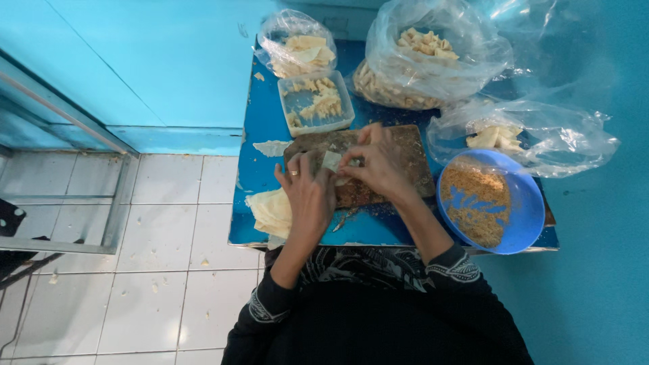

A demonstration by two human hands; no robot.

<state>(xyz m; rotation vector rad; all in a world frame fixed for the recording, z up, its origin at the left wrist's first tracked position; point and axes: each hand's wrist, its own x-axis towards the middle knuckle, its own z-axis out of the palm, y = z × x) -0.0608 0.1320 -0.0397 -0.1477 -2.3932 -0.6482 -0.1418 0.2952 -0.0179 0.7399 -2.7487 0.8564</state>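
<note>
- Fingertips of both hands pinch a small pale dough wrapper [331, 161], held just above the wooden board [405, 155].
- L hand [309, 196] curls round it from below; ring on one finger.
- R hand [380, 162] presses from the right.
- Wrapper stack [269, 211] lies beside the L hand; blue bowl w/ crumbs [531, 203] at right.
- Clear tub [316, 103] & bags [433, 51] sit behind the board on the blue table [260, 128].

Worn, matt wooden board [399, 159]; glossy blue plastic bowl [531, 209]; thin, crinkled clear plastic bags [574, 138]; smooth, glossy blue tabletop [260, 128]; soft, pale dough sheets [270, 211].
</note>
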